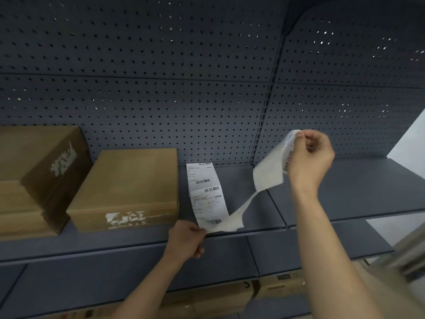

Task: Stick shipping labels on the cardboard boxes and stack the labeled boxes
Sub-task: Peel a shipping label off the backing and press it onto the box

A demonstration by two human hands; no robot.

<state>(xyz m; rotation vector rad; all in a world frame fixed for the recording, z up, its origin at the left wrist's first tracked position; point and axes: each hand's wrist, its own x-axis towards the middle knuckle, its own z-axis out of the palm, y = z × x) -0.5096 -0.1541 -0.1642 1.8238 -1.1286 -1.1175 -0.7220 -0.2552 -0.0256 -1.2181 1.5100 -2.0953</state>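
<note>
I am peeling a shipping label [288, 155] off its backing paper [268, 173], and both my hands are busy with the strip. My right hand [309, 157] is raised in front of the pegboard [161, 88], thumb and fingers pinched on the top edge of the label that is curling away from the liner. My left hand [187, 240] is low at the front edge of the shelf [322, 199], gripping the bottom end of the label strip [207, 194], which is lying flat on the shelf with its barcodes facing up. Between the two hands the empty backing is twisting into a narrow band, so I am judging that I should be pulling slowly and at a shallow angle, keeping the liner taut with the left hand so that the label is not tearing or folding onto its own glue. I am holding only the label's edge, to keep the sticky side clean. The nearest cardboard box [128, 187] is sitting just left of the strip, its top bare, with a second box [36, 162] stacked further left; I am planning to lay the label on that bare top, one edge first, then smooth it across
</note>
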